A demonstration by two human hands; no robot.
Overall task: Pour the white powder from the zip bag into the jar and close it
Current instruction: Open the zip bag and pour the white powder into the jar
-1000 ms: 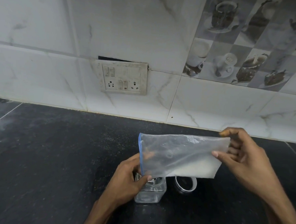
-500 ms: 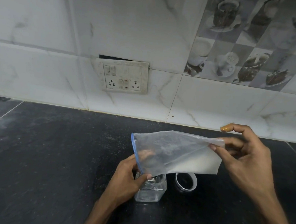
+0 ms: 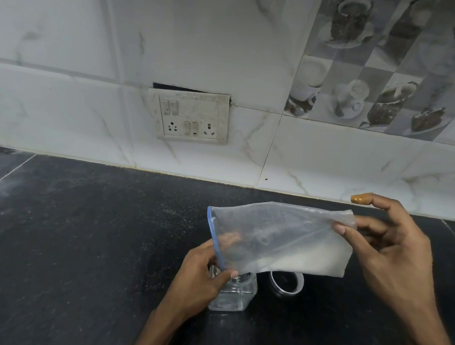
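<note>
I am pinching the bag (image 3: 278, 235) at its zip mouth with my left hand (image 3: 202, 274) just above the open jar (image 3: 234, 294), which is standing on the tabletop (image 3: 86, 231) beside its lid (image 3: 286, 282), while my right hand (image 3: 391, 249) is gripping the closed end so the powder (image 3: 308, 261) along the lower fold can run mouthward.

A kitchen in a home.
A dark stone counter (image 3: 86, 231) runs along a wall of white tiles (image 3: 66, 111). Some picture tiles (image 3: 383, 88) show cups and cakes. A dirty switch plate (image 3: 189, 117) with plug holes sits in the wall. A small glass jar (image 3: 233, 296) stands on the counter.
</note>
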